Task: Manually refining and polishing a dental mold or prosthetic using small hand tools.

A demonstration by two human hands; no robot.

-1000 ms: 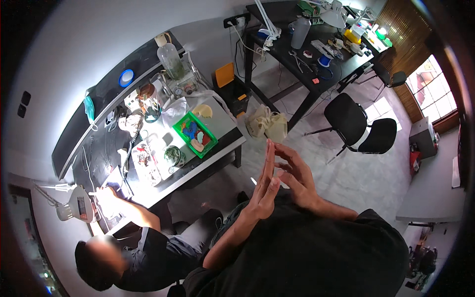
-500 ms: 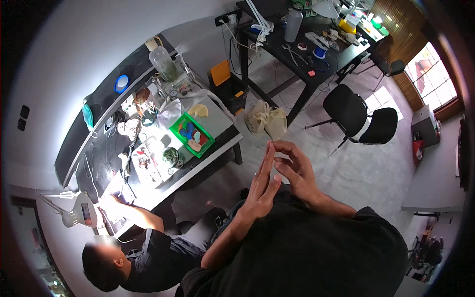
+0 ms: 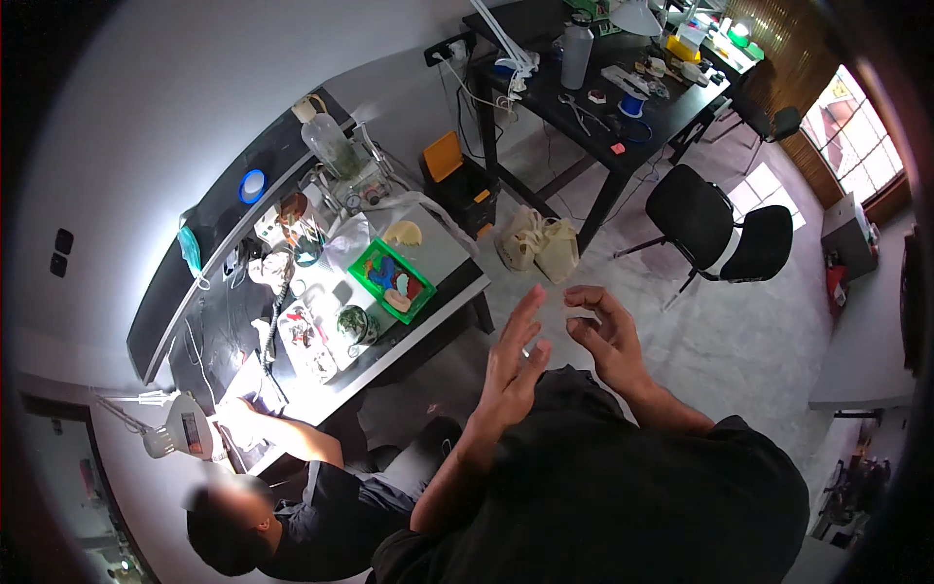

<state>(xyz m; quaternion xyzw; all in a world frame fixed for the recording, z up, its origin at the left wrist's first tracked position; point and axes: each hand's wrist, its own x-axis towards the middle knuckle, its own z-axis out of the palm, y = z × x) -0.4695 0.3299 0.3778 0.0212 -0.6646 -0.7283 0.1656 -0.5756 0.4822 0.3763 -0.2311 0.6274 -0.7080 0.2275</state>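
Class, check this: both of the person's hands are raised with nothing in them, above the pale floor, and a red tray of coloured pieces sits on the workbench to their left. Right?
Not quite. The head view shows the tray is green, not red. The rest stands: left hand and right hand are raised with nothing in them above the pale floor, workbench to their left.

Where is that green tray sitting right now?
In the head view, the green tray sits on the cluttered workbench, up and left of the person's raised left hand, beside a round glass jar.

Left hand [image 3: 513,365] flat, fingers spread; right hand [image 3: 605,336] curled, both empty.
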